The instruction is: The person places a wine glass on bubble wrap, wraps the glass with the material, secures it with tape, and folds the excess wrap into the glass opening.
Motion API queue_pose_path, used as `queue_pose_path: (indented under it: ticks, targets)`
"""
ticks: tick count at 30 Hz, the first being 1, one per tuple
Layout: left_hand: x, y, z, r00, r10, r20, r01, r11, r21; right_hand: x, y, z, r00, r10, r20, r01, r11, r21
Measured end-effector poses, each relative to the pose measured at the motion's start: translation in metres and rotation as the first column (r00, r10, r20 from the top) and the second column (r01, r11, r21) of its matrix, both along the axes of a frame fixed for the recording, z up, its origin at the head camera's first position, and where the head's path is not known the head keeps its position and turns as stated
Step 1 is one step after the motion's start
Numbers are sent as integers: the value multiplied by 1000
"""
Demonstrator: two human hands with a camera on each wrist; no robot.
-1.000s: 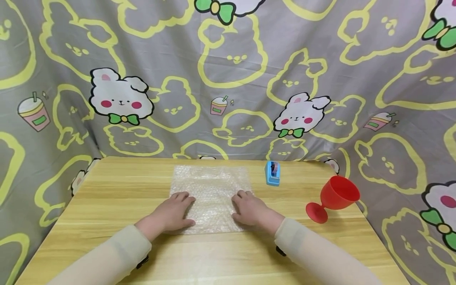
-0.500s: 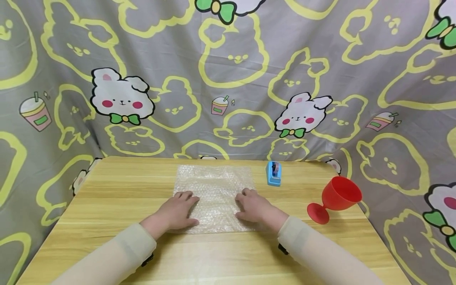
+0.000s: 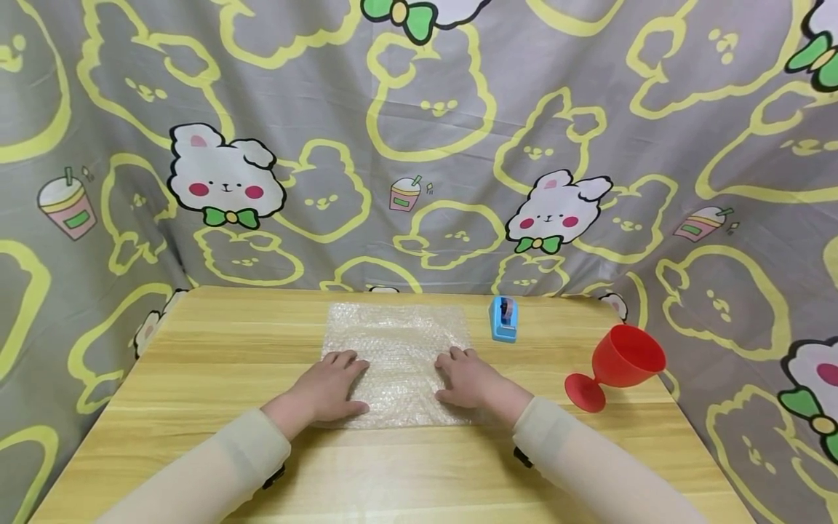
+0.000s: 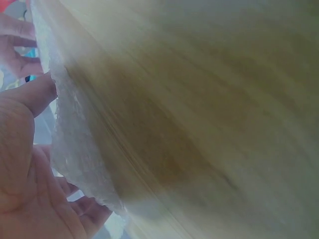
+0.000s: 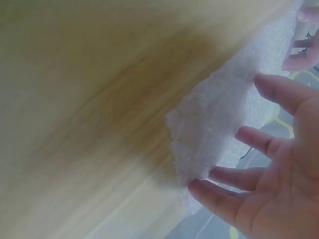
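Observation:
A sheet of clear bubble wrap [image 3: 401, 338] lies flat in the middle of the wooden table. My left hand [image 3: 330, 386] rests on its left side, fingers spread and slightly bent, thumb toward the near edge. On the opposite side my right hand [image 3: 468, 380] touches the sheet with its fingertips, thumb apart from the fingers. Nothing is gripped by either hand. In the left wrist view, the fingertips press on the edge of the bubble wrap [image 4: 82, 144]. Spread fingertips also meet the bubble wrap [image 5: 214, 109] in the right wrist view.
A blue tape dispenser [image 3: 503, 320] stands behind the right hand, near the back of the table [image 3: 216, 342]. Toward the right edge is a red goblet [image 3: 625, 358], its bowl tilted to the right. A patterned grey curtain [image 3: 445, 182] encloses the back and sides.
Both hands and the bubble wrap under them have shifted slightly to the right. The tape dispenser and goblet stay in place, with only a small shift of the whole view.

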State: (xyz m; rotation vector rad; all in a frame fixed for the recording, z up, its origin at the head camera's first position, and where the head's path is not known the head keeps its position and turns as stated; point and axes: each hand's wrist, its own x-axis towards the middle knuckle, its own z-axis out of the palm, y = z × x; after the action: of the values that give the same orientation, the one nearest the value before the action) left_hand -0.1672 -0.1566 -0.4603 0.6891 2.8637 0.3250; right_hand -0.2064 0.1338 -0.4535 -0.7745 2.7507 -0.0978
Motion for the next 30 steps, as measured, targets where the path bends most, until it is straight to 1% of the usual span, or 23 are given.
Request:
queue_pose_path:
  ticks: [5, 13, 18, 23, 30]
  targets:
    - [-3, 2, -1, 1000, -5, -7, 5, 1000, 13, 0, 1, 0, 1000, -16, 7, 16, 1000, 3]
    - [-4, 1, -1, 999, -2, 38, 0, 998, 70, 2, 2, 0, 997, -53, 54, 52, 999, 10]
    - [-5, -3, 1, 997, -30, 70, 26, 998, 59, 2, 4, 1, 997, -40, 60, 39, 999, 13]
    - [-7, -7, 2, 993, -38, 113, 31, 997, 66, 2, 5, 3, 997, -19, 70, 19, 1000, 4]
    - [-11, -15, 0, 992, -48, 116, 38, 996, 81, 1, 8, 7, 994, -7, 106, 9, 1000, -17]
